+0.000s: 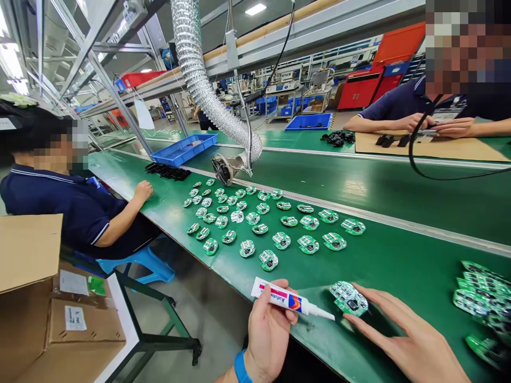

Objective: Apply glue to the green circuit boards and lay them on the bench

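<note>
The white tube (pixel 294 302) bears the brand name "Kafuter"

1. The Kafuter glue tube (pixel 284 299) was smooth and glossy, its tapered nozzle (pixel 319 311) of matt white plastic.
2. The circuit board (pixel 349 299) was glossy green, roughened by bright solder and dark components.
3. The green benchtop (pixel 383 271) was smooth, with a soft sheen.
4. The ventilation duct (pixel 209 80) was ribbed, crinkled, shiny metallic foil.
5. The overhead beam (pixel 343 33) was smooth, dull silver metal.
6. The parts tray (pixel 186 154) was lightly glossy moulded plastic; the stool (pixel 154 267) was smooth plastic too.
7. The carton (pixel 27 250) was matt cardboard, its label (pixel 75 318) white paper.
8. The polo shirt (pixel 51 207) was matt cloth.
9. The red cabinet (pixel 357 91) was probably glossy painted metal, though too distant for certainty.
</note>
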A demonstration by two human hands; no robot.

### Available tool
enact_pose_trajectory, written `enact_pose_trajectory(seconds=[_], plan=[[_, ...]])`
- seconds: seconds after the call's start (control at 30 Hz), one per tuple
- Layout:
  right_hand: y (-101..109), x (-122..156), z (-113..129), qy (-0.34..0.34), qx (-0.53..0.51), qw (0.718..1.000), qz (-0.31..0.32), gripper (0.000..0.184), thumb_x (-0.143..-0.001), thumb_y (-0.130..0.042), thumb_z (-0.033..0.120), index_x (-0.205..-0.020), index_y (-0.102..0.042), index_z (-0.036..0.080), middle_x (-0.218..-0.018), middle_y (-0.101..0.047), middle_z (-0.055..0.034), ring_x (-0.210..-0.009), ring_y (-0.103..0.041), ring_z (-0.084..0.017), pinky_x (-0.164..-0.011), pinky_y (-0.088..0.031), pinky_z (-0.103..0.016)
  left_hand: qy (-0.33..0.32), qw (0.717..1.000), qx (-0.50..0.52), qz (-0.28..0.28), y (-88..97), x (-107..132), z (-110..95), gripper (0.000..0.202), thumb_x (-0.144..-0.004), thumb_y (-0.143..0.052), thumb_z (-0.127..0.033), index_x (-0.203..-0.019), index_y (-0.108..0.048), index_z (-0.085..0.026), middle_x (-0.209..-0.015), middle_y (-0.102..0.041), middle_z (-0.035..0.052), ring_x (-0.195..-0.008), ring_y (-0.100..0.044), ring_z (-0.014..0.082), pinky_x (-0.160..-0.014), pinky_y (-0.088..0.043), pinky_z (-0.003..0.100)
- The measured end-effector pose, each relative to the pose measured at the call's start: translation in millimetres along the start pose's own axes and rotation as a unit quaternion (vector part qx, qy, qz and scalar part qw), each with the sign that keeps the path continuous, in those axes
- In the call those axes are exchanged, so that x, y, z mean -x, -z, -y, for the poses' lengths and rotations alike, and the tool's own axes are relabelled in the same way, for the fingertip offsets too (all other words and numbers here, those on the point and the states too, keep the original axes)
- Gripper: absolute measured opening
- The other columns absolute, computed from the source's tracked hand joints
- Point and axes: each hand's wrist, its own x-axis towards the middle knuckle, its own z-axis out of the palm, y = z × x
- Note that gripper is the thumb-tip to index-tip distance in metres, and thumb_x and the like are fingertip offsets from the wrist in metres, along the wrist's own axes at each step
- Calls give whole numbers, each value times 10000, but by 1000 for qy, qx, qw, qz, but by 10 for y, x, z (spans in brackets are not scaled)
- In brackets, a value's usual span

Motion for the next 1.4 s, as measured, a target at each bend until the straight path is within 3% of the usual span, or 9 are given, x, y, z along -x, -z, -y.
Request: enact_pose_trajectory(seconds=[0.17,0.27,0.4,0.5,0.67,0.83,1.1,1.4], plan=[[16,-19,73,40,10,999,-28,450,-975,-683,635,-1227,-725,264,-1090,-804,-55,-902,-795,-256,-827,-667,-360,-33,999,-36,-23,-58,49,-39,544,-694,-964,-526,-998,-818,-98,-838,-729,99,-662,-581,118,-598,-436,218],[34,-16,126,59,8,998,-22,417,-991,-711,559,-1276,-686,256,-1120,-788,-66,-961,-777,-250,-849,-647,-358,-120,987,-108,-29,-130,43,-131,544,-762,-893,-597,-999,-809,-115,-816,-730,92,-636,-593,120,-591,-460,223],[55,-47,216,66,-12,998,-21,401,-995,-738,487,-1300,-654,241,-1132,-777,-85,-1003,-753,-250,-872,-628,-376,-290,932,-214,-30,-272,-134,-262,563,-838,-785,-672,-995,-792,-131,-799,-735,83,-607,-604,134,-547,-467,236],[57,-88,264,62,-15,998,-27,407,-988,-739,495,-1282,-655,227,-1103,-779,-91,-982,-748,-252,-858,-623,-388,-346,892,-290,4,-397,-316,-242,569,-919,-682,-690,-1010,-783,-137,-797,-734,76,-583,-588,127,-528,-464,241],[57,-82,287,63,0,997,-43,414,-998,-716,513,-1269,-653,206,-1076,-778,-95,-953,-748,-250,-838,-622,-385,-339,876,-339,58,-624,-441,-47,622,-973,-558,-731,-974,-770,-146,-702,-691,43,-508,-565,118,-458,-412,232],[16,-20,209,76,17,995,-58,387,-1012,-710,496,-1275,-656,218,-1076,-771,-83,-939,-752,-249,-818,-619,-366,-357,870,-328,92,-793,-530,105,615,-1013,-506,-709,-990,-772,-155,-654,-670,32,-511,-567,122,-511,-444,247],[-138,110,-45,67,21,995,-64,426,-984,-695,575,-1262,-674,254,-1074,-766,-67,-905,-758,-274,-812,-628,-390,-379,852,-333,137,-920,-779,120,619,-1040,-467,-680,-936,-789,-162,-566,-587,3,-497,-523,112,-545,-441,254],[-174,190,-82,27,10,999,-36,428,-950,-714,586,-1252,-697,283,-1089,-780,-82,-926,-772,-325,-811,-659,-457,-345,880,-315,90,-890,-777,127,707,-964,-487,-799,-877,-777,-161,-562,-591,20,-492,-515,126,-534,-423,270]])
